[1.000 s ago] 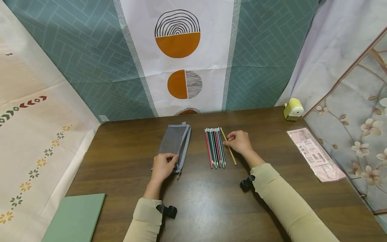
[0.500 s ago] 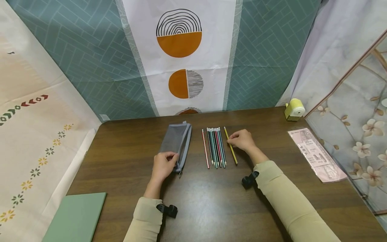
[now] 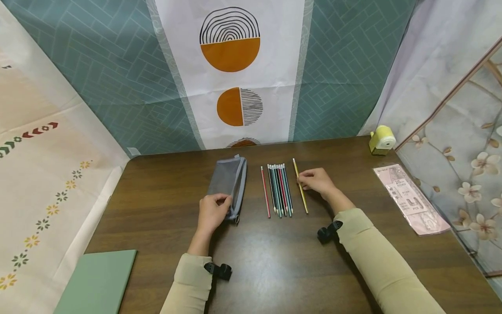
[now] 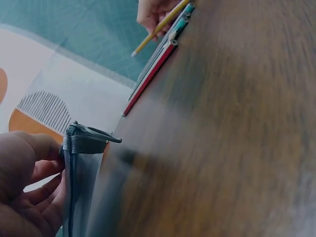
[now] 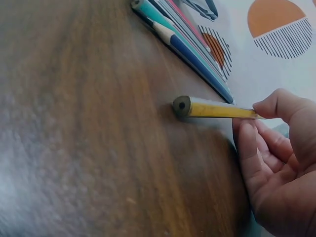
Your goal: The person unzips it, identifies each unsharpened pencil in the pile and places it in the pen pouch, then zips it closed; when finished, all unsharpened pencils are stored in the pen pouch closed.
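My right hand [image 3: 317, 180] pinches a yellow pencil [image 5: 217, 110] between thumb and fingers; in the right wrist view its flat, unsharpened end points at the camera, close over the table. My left hand [image 3: 212, 212] grips the near end of a grey mesh pencil case [image 3: 225, 176], whose zipped side edge faces right. The left wrist view shows the case's corner and zipper pull [image 4: 101, 133] beside the fingers. Between the hands lies a row of several pencils [image 3: 280, 189], mostly green, dark and red. One red pencil [image 3: 265, 192] lies a little apart on the row's left.
A yellow-green pencil sharpener [image 3: 382, 140] stands at the back right corner of the brown table [image 3: 259, 270]. Nearer along the right edge lies a flat pink package [image 3: 411, 198]. A green board [image 3: 96, 281] sits at the front left. Patterned cloths hang around the table.
My right hand has moved slightly right with the yellow pencil, whose far end now tilts up. The red pencil at the left has come apart from the row. My left hand stays on the case.
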Available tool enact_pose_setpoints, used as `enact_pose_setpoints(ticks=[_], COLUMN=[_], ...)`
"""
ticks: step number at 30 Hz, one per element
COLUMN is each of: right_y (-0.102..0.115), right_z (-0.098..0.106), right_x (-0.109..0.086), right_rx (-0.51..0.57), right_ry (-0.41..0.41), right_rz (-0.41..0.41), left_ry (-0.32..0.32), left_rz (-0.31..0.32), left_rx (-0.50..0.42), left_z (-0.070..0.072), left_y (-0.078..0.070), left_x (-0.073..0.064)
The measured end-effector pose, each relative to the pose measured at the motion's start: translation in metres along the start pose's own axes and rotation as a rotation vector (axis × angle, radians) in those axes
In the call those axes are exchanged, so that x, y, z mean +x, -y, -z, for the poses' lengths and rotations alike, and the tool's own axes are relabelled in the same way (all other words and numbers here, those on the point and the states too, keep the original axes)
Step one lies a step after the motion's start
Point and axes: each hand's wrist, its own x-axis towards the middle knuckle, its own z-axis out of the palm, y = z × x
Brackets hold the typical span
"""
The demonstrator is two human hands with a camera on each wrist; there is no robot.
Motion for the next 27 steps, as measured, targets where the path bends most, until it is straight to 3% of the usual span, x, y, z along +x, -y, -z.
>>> enact_pose_setpoints(ticks=[12,21,27], right_y=[0.010,0.018,0.024], right_z=[0.002,-0.008,-0.016], right_x=[-0.003,-0.003,-0.004], right_rx=[0.144,0.219,0.230], right_ry=[0.026,0.053,0.055], right_rz=[-0.058,-0.047,-0.052], left_ry=[-0.132,-0.110,-0.130], left_rz=[-0.033,-0.030,-0.058], left_rx=[0.039,0.020,0.019], left_z=[0.006,0.008,0.008], left_y=[-0.009,-0.012,-0.013], left_x=[0.002,0.002,0.001])
